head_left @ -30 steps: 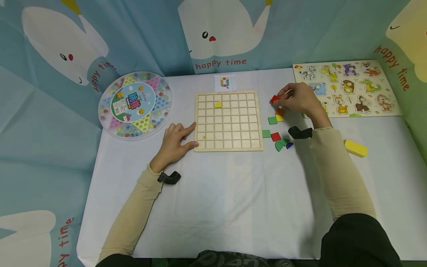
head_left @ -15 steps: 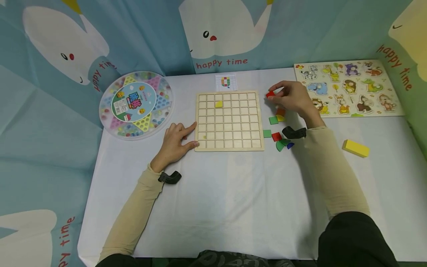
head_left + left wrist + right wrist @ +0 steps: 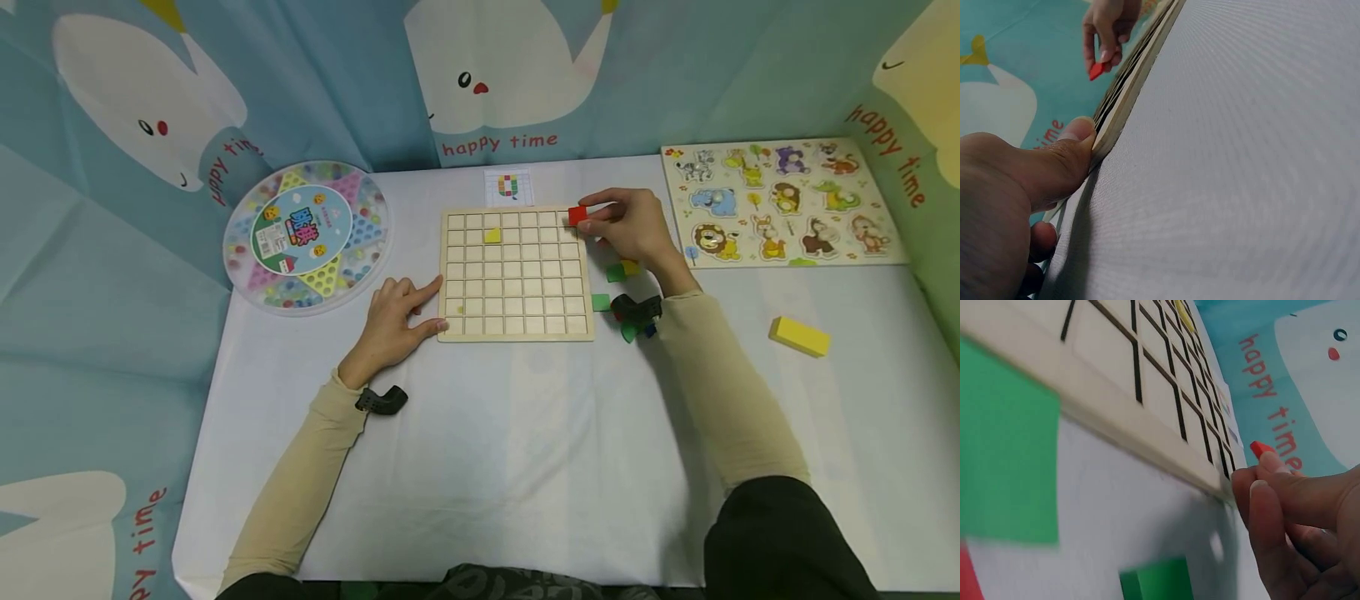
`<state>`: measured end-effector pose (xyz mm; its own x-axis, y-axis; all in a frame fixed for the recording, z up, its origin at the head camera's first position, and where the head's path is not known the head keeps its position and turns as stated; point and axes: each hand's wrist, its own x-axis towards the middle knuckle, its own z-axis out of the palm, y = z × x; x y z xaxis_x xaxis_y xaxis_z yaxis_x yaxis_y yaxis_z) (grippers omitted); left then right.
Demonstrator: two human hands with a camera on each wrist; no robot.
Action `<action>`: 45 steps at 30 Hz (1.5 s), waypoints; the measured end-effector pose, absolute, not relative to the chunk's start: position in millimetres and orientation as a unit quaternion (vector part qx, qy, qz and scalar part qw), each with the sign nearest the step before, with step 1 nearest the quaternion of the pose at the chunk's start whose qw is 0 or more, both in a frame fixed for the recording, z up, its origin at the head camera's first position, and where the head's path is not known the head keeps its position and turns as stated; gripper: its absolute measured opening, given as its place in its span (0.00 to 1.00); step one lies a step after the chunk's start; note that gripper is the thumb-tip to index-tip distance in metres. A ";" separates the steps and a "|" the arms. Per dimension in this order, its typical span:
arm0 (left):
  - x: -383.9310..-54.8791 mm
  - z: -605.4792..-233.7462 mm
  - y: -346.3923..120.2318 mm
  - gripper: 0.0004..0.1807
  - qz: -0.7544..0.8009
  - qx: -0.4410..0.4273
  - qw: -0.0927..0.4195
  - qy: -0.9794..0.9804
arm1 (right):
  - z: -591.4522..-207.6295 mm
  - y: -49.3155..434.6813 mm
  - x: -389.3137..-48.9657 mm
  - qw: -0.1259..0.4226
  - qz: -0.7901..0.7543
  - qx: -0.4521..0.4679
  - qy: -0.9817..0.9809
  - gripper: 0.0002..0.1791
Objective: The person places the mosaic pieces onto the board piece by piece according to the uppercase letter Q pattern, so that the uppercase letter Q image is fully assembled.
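A red square tile (image 3: 577, 216) is pinched between the thumb and fingertips of my right hand (image 3: 636, 223), over the far right corner of the wooden grid board (image 3: 516, 337). One yellow tile (image 3: 492, 236) lies in a cell near the board's far side. My left hand (image 3: 392, 323) touches the board's left edge with extended thumb and index finger; in the left wrist view the thumb (image 3: 1063, 159) rests at the corner. Right of the board lie green tiles (image 3: 616, 272), a yellow one (image 3: 631, 267) and several others, partly hidden by the right wrist camera.
Behind the board lies a small pattern card (image 3: 508, 187). A round Chinese checkers set (image 3: 306, 237) stands at the left. An animal puzzle board (image 3: 783, 200) is at the back right, with a yellow block (image 3: 799, 336) nearer on the white tablecloth (image 3: 525, 467).
My right hand has carried the red tile left, from the loose tiles to over the board's far right corner. My left hand has stayed at the board's left edge.
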<state>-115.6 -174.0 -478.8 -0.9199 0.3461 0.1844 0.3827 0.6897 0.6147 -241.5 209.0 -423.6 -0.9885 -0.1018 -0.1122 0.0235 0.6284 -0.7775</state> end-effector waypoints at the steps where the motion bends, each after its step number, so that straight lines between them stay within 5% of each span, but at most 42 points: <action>1: -115.4 -478.7 -174.0 0.40 -0.341 -0.197 0.026 -0.919 | -424.7 206.5 -242.0 0.069 -0.439 -0.028 0.896 0.21; 22: -114.8 -476.3 -173.9 0.41 -0.343 -0.197 0.024 -0.918 | -441.5 154.3 -243.9 0.050 -0.484 -0.131 0.864 0.17; 45: -115.2 -477.4 -174.9 0.40 -0.348 -0.193 0.022 -0.917 | -446.4 131.3 -242.2 0.053 -0.411 -0.134 0.900 0.17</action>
